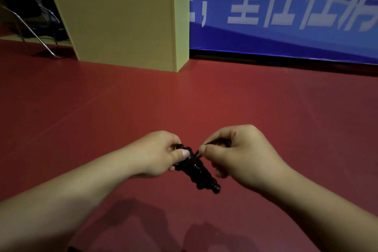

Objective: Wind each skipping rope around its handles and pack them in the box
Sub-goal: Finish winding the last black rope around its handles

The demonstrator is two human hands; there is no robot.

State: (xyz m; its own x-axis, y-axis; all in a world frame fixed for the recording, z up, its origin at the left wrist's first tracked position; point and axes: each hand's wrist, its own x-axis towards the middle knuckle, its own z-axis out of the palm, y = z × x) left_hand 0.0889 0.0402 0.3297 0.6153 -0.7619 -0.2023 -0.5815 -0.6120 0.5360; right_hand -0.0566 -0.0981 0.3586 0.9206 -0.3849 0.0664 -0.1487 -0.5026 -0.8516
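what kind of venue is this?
Probably an indoor sports hall: red sports-type flooring, a large blue printed banner along the wall, a plain wooden cabinet and a metal-framed chair.

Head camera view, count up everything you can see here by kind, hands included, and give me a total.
Hands: 2, left hand and right hand
Skipping ropes: 1, black rope wound on its handles, held by both hands
Wooden cabinets: 1, cabinet
Chairs: 1, chair
Banners: 1, blue banner
Total: 6
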